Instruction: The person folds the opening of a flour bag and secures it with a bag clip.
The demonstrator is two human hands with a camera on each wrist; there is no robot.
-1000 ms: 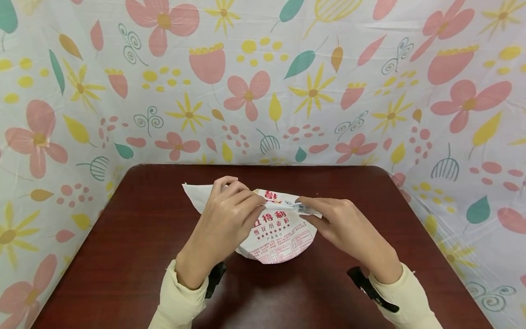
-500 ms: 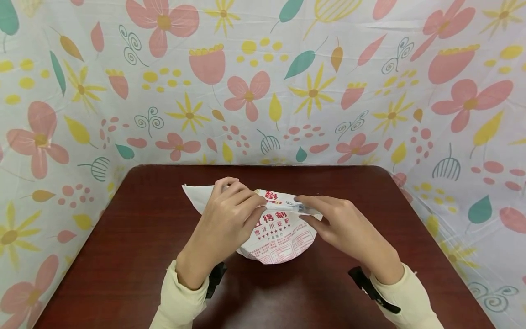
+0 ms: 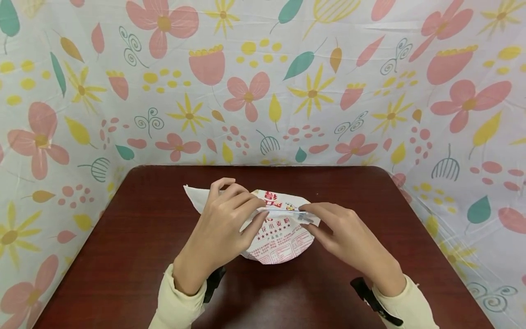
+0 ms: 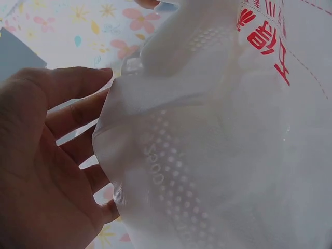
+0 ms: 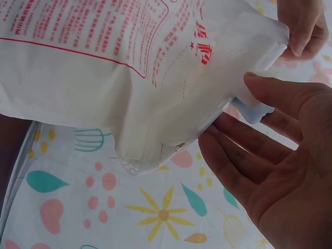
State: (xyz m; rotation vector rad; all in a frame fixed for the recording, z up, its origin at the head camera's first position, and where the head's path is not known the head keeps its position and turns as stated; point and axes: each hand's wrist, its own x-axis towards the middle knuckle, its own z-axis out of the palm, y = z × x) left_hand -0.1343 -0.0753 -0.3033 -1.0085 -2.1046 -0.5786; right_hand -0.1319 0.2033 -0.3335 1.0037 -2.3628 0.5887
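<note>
A white flour bag [image 3: 283, 244] with red Chinese print lies on the table, its top gathered into a narrow fold [image 3: 283, 212] that runs left to right. My left hand [image 3: 230, 224] pinches the left end of this fold between thumb and fingers. At the right end, my right hand [image 3: 349, 235] has its thumb in front and index finger on top, pinching the edge. A pale blue, smooth-edged piece [image 5: 253, 111] pokes out between the right thumb and fingers; its kind is hard to tell. In the left wrist view, several left fingertips are hidden behind the bag [image 4: 244, 155].
The dark red-brown table [image 3: 102, 256] has rounded far corners. White cloth with flower print [image 3: 246, 114] hangs behind it and along both sides. A white corner of the bag [image 3: 195, 196] sticks out beyond the left hand. Black bands [image 3: 371, 299] sit at both wrists.
The fold has tipped down toward me, covering part of the large red print and showing more of the bag behind. My right hand has shifted slightly right and down; the left thumb has moved a little.
</note>
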